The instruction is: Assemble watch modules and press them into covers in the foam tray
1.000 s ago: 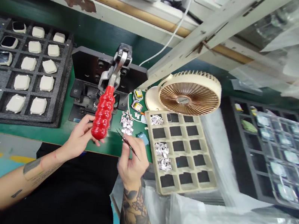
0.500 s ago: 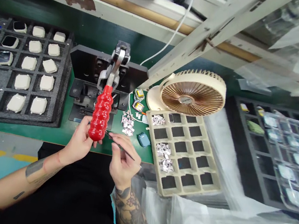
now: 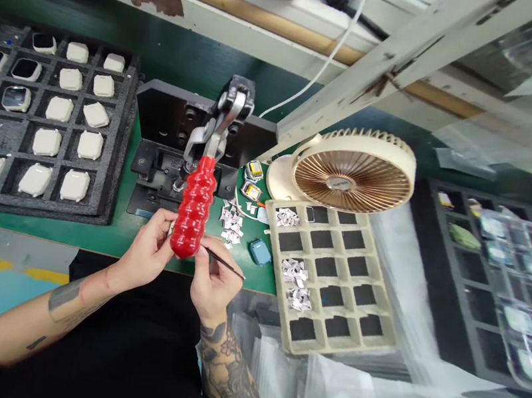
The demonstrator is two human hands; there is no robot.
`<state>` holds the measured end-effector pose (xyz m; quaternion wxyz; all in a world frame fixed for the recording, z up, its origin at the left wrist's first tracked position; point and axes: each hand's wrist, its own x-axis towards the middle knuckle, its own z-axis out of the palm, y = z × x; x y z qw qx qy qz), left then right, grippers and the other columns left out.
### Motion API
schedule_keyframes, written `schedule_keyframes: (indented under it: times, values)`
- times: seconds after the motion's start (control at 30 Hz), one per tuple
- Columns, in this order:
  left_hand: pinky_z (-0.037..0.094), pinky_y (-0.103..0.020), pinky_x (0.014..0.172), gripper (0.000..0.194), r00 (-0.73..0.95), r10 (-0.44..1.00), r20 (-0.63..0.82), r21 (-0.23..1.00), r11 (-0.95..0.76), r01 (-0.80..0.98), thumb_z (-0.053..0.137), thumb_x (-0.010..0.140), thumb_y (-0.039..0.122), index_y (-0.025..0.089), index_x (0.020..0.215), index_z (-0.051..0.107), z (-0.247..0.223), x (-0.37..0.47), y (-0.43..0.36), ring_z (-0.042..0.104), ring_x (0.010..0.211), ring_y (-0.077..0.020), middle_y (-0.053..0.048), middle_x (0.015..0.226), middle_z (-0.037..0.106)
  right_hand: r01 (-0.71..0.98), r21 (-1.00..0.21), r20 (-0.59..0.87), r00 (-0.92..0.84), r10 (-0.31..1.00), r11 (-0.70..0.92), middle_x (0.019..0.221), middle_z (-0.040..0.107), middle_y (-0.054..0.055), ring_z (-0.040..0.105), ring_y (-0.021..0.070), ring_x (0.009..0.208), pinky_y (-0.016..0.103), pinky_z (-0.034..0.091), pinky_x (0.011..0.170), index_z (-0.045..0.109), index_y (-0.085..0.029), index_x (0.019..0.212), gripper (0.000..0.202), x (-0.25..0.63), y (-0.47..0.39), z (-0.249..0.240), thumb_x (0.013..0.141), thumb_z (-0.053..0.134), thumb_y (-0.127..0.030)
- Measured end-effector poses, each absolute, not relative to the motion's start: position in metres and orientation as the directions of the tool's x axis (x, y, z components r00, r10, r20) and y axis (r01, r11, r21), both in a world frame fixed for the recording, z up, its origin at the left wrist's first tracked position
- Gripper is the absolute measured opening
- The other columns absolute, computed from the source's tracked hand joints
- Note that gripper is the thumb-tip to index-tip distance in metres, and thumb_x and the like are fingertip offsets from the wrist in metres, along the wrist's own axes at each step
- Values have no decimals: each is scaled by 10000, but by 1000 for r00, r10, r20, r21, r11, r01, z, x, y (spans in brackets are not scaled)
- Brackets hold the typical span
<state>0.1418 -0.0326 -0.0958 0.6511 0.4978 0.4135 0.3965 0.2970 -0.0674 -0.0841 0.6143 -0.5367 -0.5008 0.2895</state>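
Far left, a dark foam tray (image 3: pixel 42 207) sits on a green bench, its compartments holding pale cases (image 3: pixel 75 185) and several watches (image 3: pixel 26 69) with dark screens.

Right of it, just behind the lower end of a clamp's red handle (image 3: pixel 194 208), a sliver of a small part (image 3: pixel 171 227) shows white and yellow; the handle and fingers hide the rest. It is probably light, rigid and easily scratched, best held by its edges. The left hand (image 3: pixel 144 250), fingers curled and nearly closed, seems to be grasping it, though the contact is mostly hidden.

Next come dark tweezers (image 3: pixel 223 261), slanting down to the right, tips hidden by the handle. They should be light, springy and smooth, with fine tips that could bend; the middle of the arms is the place to pinch. The right hand (image 3: pixel 214 285) grasps them between thumb and fingers, the other fingers loosely bent.

Further right lie a heap of pale slips (image 3: pixel 232 224), two yellow-marked pieces (image 3: pixel 250 190) and a blue block (image 3: pixel 259 252), then a cream fan (image 3: pixel 351 172) behind a beige tray (image 3: pixel 343 348), and a black tray (image 3: pixel 437 266).
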Motion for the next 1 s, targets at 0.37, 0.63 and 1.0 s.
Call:
schedule_keyframes:
  times: [0.37,0.63,1.0]
  values:
    - [501,-280,675,344,295,947,-130,980,167,-105,566,1149,430,228,1418,494,-104,143,-32,612,730,-143,-48,1011,691,-93,-986,99,343,934,139,1025,842,78,826,231,919,374,714,834,838,-241,1086,149,306,-75,-85,1015,780,-358]
    - [452,-256,629,358,320,935,-153,966,210,-150,597,1138,436,232,1419,507,-101,142,-30,601,711,-125,-48,1042,707,-54,-987,115,443,889,154,1051,858,75,844,221,896,361,718,839,836,-234,1106,134,307,-69,-93,1025,767,-315]
    - [455,-263,636,518,393,914,-103,953,203,-223,735,1053,380,237,1496,508,-91,139,-27,601,778,-144,-79,1156,680,-68,-984,115,472,874,165,1088,851,79,836,246,970,415,715,898,826,-251,1108,167,317,-67,-87,1004,791,-377]
